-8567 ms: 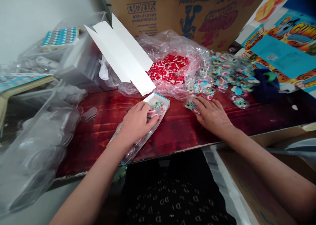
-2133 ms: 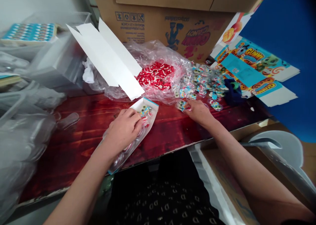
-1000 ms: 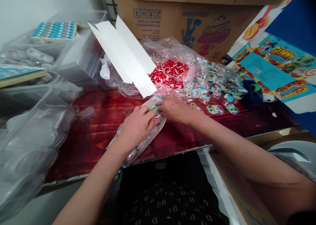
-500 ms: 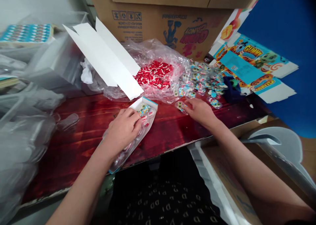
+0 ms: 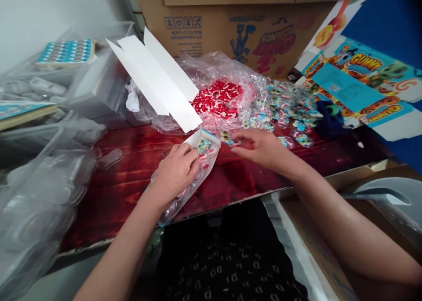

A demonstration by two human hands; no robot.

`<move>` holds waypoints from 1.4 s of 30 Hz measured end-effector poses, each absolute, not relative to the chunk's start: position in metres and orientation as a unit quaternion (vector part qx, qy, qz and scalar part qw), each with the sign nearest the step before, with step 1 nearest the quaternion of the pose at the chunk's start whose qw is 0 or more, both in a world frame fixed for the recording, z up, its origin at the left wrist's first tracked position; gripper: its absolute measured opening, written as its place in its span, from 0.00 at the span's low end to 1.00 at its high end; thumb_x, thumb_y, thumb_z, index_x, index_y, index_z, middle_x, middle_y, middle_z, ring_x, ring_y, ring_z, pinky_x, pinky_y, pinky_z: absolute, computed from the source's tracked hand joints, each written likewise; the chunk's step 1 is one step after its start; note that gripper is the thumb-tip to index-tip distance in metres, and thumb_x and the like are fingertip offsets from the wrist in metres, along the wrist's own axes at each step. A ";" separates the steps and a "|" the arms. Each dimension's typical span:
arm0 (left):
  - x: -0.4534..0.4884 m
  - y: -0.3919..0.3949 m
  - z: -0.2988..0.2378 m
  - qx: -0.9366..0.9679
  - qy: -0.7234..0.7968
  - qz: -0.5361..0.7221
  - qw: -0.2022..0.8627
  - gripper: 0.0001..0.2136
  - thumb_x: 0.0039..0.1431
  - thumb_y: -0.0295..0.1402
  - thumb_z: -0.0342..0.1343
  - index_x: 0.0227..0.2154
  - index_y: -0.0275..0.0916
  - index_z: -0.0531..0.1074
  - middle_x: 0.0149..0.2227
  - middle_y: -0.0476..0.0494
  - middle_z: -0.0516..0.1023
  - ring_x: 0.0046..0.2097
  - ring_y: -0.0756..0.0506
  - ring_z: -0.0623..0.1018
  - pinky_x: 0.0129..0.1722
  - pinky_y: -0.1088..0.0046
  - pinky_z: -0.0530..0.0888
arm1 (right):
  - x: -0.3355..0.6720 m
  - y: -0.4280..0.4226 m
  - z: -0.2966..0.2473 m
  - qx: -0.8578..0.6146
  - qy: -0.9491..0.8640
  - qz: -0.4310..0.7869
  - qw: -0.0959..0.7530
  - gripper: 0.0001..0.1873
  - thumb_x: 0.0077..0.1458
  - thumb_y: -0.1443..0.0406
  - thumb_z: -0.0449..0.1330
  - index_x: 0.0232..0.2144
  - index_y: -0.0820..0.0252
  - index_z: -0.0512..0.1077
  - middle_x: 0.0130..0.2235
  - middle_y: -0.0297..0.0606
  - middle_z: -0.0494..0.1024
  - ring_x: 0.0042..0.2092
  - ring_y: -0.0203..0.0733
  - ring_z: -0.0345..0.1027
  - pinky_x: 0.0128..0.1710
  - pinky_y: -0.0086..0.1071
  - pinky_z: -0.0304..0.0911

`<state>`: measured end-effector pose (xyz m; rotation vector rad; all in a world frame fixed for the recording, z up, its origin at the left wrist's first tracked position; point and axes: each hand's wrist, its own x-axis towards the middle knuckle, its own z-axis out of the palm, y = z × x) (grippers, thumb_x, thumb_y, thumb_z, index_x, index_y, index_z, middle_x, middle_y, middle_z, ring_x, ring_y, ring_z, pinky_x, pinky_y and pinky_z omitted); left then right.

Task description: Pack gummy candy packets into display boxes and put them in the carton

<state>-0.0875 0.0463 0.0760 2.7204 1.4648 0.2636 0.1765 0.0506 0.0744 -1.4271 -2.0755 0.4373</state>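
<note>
A long narrow white box (image 5: 213,138) with blue edges lies open on the red wooden table (image 5: 125,182), its white lid flaps (image 5: 154,78) raised at the far end. Small clear candy packets fill it. My left hand (image 5: 176,171) rests curled over the packets inside the box, fingers bent. My right hand (image 5: 262,147) hovers just right of the box's far end, pinching one clear candy packet (image 5: 228,139) with blue and green print. A pile of the same packets (image 5: 286,107) lies behind that hand.
A clear plastic bag of red and white candies (image 5: 219,98) sits behind the box. A big brown carton (image 5: 244,23) stands at the back, printed flat cartons (image 5: 365,81) at the right, crumpled clear plastic trays (image 5: 42,178) at the left, an open cardboard box (image 5: 332,235) below right.
My right hand took a packet from the loose pile and carried it left, close to the box's far end. My left hand has stayed on the packets in the box.
</note>
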 end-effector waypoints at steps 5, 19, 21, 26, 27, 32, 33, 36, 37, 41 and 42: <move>-0.087 0.045 0.076 0.873 0.480 0.083 0.022 0.12 0.69 0.36 0.44 0.37 0.40 0.72 0.43 0.42 0.72 0.47 0.40 0.71 0.38 0.65 0.73 | 0.122 0.075 0.084 -0.487 -0.863 0.026 0.130 0.10 0.59 0.64 0.59 0.39 0.62 0.78 0.40 0.47 0.79 0.45 0.48 0.70 0.48 0.39 0.61; -0.086 0.044 0.078 0.871 0.485 0.077 0.026 0.11 0.69 0.36 0.45 0.37 0.41 0.72 0.44 0.43 0.73 0.48 0.41 0.71 0.35 0.68 0.72 | 0.097 0.084 0.068 -0.431 -0.902 -0.004 0.017 0.15 0.62 0.70 0.51 0.34 0.63 0.78 0.41 0.46 0.80 0.43 0.48 0.68 0.45 0.41 0.54; -0.087 0.045 0.078 0.872 0.482 0.078 0.025 0.11 0.69 0.36 0.45 0.37 0.41 0.71 0.44 0.42 0.73 0.48 0.40 0.71 0.37 0.66 0.73 | 0.095 0.082 0.066 -0.438 -0.899 0.003 0.030 0.15 0.61 0.71 0.51 0.33 0.63 0.78 0.40 0.45 0.80 0.44 0.48 0.69 0.47 0.42 0.55; -0.088 0.048 0.075 0.875 0.477 0.081 0.020 0.12 0.69 0.37 0.44 0.37 0.40 0.71 0.44 0.41 0.72 0.48 0.39 0.71 0.41 0.63 0.74 | 0.143 0.071 0.057 -0.456 -0.859 0.066 0.224 0.19 0.60 0.71 0.50 0.46 0.54 0.77 0.51 0.37 0.79 0.53 0.43 0.70 0.54 0.41 0.62; -0.088 0.049 0.075 0.875 0.476 0.081 0.021 0.13 0.69 0.37 0.43 0.37 0.40 0.72 0.45 0.41 0.72 0.48 0.39 0.71 0.40 0.63 0.74 | 0.165 0.068 0.055 -0.480 -0.835 0.070 0.260 0.20 0.60 0.71 0.50 0.49 0.53 0.76 0.52 0.36 0.79 0.54 0.41 0.70 0.55 0.40 0.63; -0.088 0.049 0.076 0.873 0.480 0.080 0.027 0.15 0.68 0.38 0.41 0.36 0.40 0.72 0.45 0.40 0.73 0.48 0.38 0.72 0.38 0.62 0.74 | 0.283 0.059 0.036 -0.647 -0.740 0.049 0.177 0.24 0.51 0.76 0.53 0.47 0.55 0.75 0.51 0.39 0.79 0.55 0.49 0.71 0.57 0.47 0.65; -0.088 0.050 0.076 0.873 0.480 0.081 0.027 0.15 0.68 0.38 0.41 0.36 0.40 0.73 0.44 0.40 0.73 0.48 0.37 0.72 0.38 0.61 0.74 | 0.300 0.058 0.031 -0.655 -0.737 0.053 0.158 0.25 0.48 0.77 0.54 0.46 0.54 0.75 0.52 0.37 0.78 0.56 0.50 0.70 0.58 0.48 0.64; -0.088 0.051 0.076 0.873 0.480 0.085 0.031 0.16 0.68 0.38 0.41 0.36 0.40 0.73 0.44 0.39 0.73 0.48 0.37 0.71 0.40 0.60 0.74 | 0.327 0.059 0.018 -0.673 -0.729 0.087 0.095 0.24 0.45 0.76 0.56 0.44 0.52 0.74 0.50 0.36 0.79 0.56 0.52 0.70 0.57 0.49 0.65; -0.088 0.051 0.075 0.872 0.480 0.086 0.033 0.15 0.68 0.38 0.41 0.36 0.40 0.73 0.44 0.40 0.73 0.48 0.37 0.71 0.40 0.60 0.74 | 0.331 0.059 0.015 -0.676 -0.726 0.098 0.076 0.22 0.46 0.75 0.57 0.43 0.53 0.74 0.48 0.37 0.80 0.53 0.53 0.72 0.54 0.49 0.66; -0.088 0.049 0.075 0.872 0.481 0.087 0.037 0.14 0.69 0.38 0.42 0.38 0.40 0.72 0.45 0.40 0.72 0.49 0.38 0.71 0.41 0.61 0.74 | 0.328 0.057 0.012 -0.686 -0.718 0.103 0.060 0.13 0.47 0.68 0.60 0.38 0.54 0.75 0.40 0.38 0.80 0.45 0.54 0.75 0.49 0.49 0.67; -0.088 0.048 0.076 0.872 0.481 0.085 0.037 0.14 0.69 0.38 0.42 0.38 0.40 0.72 0.45 0.40 0.72 0.48 0.39 0.71 0.41 0.61 0.74 | 0.323 0.055 0.014 -0.694 -0.709 0.104 0.074 0.12 0.47 0.67 0.61 0.37 0.53 0.75 0.38 0.37 0.80 0.43 0.54 0.75 0.49 0.50 0.67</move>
